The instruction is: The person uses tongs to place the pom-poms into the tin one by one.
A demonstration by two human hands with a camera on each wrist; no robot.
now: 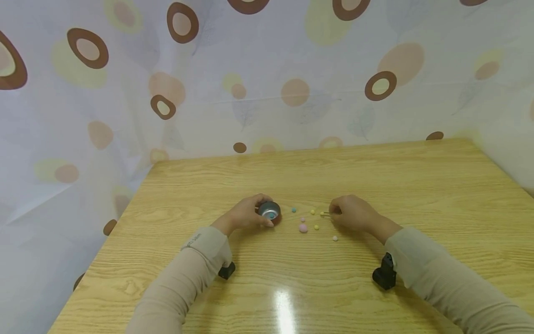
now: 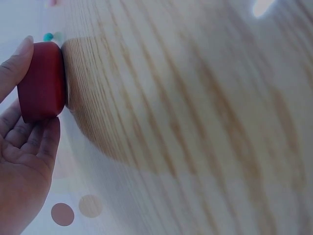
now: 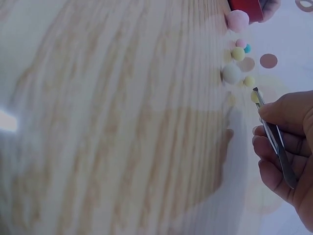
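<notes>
My left hand (image 1: 246, 214) grips a small round bowl (image 1: 267, 207) by its side, thumb at the near edge. The bowl is bare metal inside and red outside, as the left wrist view shows, and a blue ball (image 1: 271, 215) lies in it. My right hand (image 1: 352, 212) pinches metal tweezers (image 3: 276, 142) between thumb and fingers. Their tips are right at a yellow ball (image 1: 322, 213). Between the hands lie a blue-green ball (image 1: 294, 209), a larger pink ball (image 1: 302, 228), a small pink ball (image 1: 302, 219), two more yellow balls (image 1: 316, 227) and a white ball (image 1: 335, 238).
The wood-grain table (image 1: 283, 264) extends past both arms to the patterned cloth (image 1: 267, 74) behind it. A black wrist camera (image 1: 385, 273) is strapped under the right sleeve, and another black camera (image 1: 227, 270) sits under the left. Light glares off the table's near part.
</notes>
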